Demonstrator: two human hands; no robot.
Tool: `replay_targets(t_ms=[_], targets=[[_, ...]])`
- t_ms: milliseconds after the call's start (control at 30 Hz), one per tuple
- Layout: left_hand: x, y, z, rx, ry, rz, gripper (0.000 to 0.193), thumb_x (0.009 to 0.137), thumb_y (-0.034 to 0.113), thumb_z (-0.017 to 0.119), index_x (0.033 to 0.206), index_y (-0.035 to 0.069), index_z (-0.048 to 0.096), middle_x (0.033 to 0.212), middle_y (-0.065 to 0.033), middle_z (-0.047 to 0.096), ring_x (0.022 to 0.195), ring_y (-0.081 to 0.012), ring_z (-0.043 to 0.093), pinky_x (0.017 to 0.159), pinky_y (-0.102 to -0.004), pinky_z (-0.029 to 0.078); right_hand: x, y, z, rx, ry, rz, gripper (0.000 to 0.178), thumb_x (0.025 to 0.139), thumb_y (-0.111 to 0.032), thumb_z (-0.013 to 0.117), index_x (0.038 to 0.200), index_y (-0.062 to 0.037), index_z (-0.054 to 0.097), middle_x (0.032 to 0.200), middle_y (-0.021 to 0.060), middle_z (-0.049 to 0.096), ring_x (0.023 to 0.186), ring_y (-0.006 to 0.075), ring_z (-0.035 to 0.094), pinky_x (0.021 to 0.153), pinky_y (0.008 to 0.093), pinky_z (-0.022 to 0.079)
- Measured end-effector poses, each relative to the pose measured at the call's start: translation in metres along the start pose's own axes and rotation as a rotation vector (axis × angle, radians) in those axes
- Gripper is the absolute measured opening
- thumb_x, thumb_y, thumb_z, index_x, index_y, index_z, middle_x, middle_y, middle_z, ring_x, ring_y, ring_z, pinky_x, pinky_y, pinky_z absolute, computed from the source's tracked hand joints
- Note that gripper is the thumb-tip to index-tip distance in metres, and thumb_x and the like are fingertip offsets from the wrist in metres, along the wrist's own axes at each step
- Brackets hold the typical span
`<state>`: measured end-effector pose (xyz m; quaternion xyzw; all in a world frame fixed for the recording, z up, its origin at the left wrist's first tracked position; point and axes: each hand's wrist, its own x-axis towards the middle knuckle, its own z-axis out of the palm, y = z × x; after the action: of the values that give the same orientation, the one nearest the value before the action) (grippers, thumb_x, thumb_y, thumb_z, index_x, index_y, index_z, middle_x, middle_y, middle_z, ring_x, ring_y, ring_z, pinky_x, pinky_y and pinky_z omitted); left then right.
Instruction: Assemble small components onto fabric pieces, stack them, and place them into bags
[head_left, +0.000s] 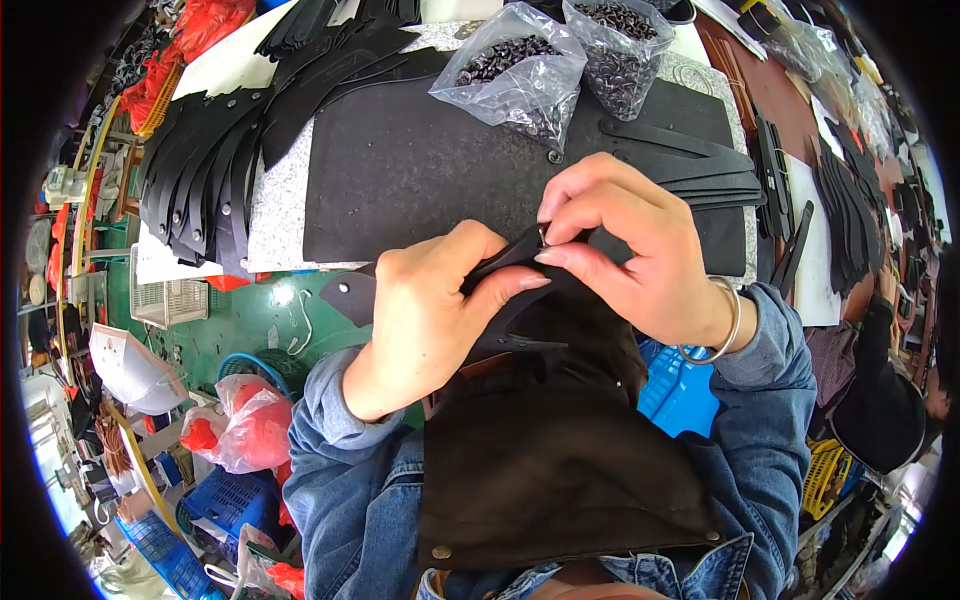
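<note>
My left hand (425, 305) is closed on a black leather piece (515, 253), its thumb pressed along the near side. One end of a black piece with a silver stud (345, 290) sticks out left of that hand. At the upper edge of the leather, my right hand (645, 250) pinches a small shiny metal fastener (543, 233) between thumb and fingers; its exact shape is too small to tell. Both hands are over my lap, in front of a dark work mat (390, 185). A brown apron (560, 460) covers my front below them.
Two clear plastic bags of small dark metal fasteners (520, 65) stand at the mat's far edge. Studded black pieces (205, 180) fan out at the left; black straps (705, 175) are stacked at the right. Below are a blue stool (675, 390) and a white basket (170, 300).
</note>
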<state>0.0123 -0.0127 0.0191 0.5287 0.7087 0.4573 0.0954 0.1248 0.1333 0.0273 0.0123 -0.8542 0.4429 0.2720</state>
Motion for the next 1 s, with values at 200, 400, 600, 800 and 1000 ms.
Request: replay_targets(t_ms=[200,400,600,800,1000], targets=[[0.001,0.001,-0.001,-0.014,-0.001,-0.098,0.025,0.068,0.016,0.076,0.073,0.002,0.056,0.059,-0.0115,0.056,0.05,-0.0257,0.056,0.046,-0.0313,0.042,0.002,0.003,0.003,-0.095,0.04,-0.161,0.017,0.065,0.004,0.068,0.075,-0.0017,0.055,0.094,0.0087,0.054,0.07,0.0223,0.055,0.06,0.0307,0.046],[0.0,-0.001,-0.003,0.159,0.01,0.069,0.023,0.066,0.009,0.077,0.075,0.001,0.058,0.059,-0.0064,0.057,0.047,-0.0114,0.049,0.045,-0.0256,0.038,0.0,0.001,0.001,-0.043,-0.021,-0.01,0.019,0.063,0.003,0.069,0.074,-0.0032,0.055,0.095,0.0082,0.055,0.073,0.0226,0.056,0.061,0.0325,0.046],[-0.001,0.0,-0.004,0.087,-0.013,0.055,0.023,0.064,0.008,0.078,0.076,0.001,0.059,0.062,-0.0083,0.059,0.051,-0.0161,0.055,0.047,-0.0256,0.041,0.002,0.003,-0.001,-0.215,0.049,-0.278,0.023,0.061,0.003,0.072,0.074,-0.002,0.054,0.093,0.0112,0.056,0.077,0.0233,0.058,0.062,0.0314,0.047],[-0.002,-0.009,0.004,0.084,0.054,0.158,0.022,0.065,0.014,0.076,0.077,0.007,0.059,0.06,-0.0059,0.056,0.051,-0.0235,0.053,0.048,-0.0338,0.042,0.0,0.005,0.001,-0.134,-0.014,-0.21,0.02,0.064,0.002,0.072,0.074,-0.0021,0.056,0.085,0.0119,0.059,0.072,0.0232,0.06,0.059,0.0296,0.048],[-0.021,-0.024,0.009,0.081,-0.056,0.035,0.022,0.069,0.011,0.073,0.081,0.007,0.056,0.061,-0.0053,0.056,0.053,-0.0228,0.052,0.051,-0.0345,0.042,0.014,0.064,-0.01,-0.473,-0.164,-0.055,0.012,0.078,-0.018,0.061,0.079,-0.0057,0.058,0.074,0.0087,0.056,0.071,0.028,0.056,0.063,0.0382,0.046]])
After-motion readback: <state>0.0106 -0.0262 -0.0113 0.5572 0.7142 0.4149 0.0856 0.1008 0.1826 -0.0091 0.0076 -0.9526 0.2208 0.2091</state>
